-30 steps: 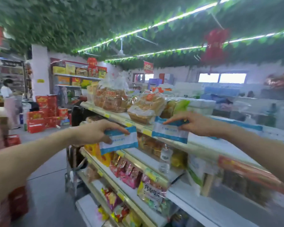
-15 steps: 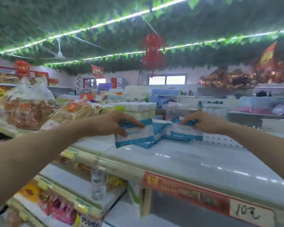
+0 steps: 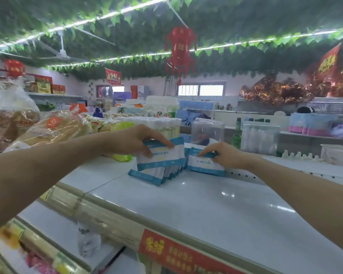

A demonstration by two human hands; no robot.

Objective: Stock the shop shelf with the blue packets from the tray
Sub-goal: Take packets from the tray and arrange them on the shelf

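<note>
The left hand (image 3: 135, 141) pinches a blue packet (image 3: 160, 157) upright just above the leaning row (image 3: 156, 175); the right hand (image 3: 224, 155) grips another packet (image 3: 204, 165) standing beside it on the shelf (image 3: 216, 204).

The packets (image 3: 160, 158) at mid-frame are white with blue bands along top and bottom edges (faint blue print on the white). The shelf top (image 3: 216, 204) is glossy pale white. At lower centre, a red label (image 3: 178, 256) carries yellow characters. A red paper lantern (image 3: 180, 50) hangs at upper centre against green leaves (image 3: 246, 20). At left, bread bags (image 3: 53, 129) show golden brown with an orange-red logo.
</note>
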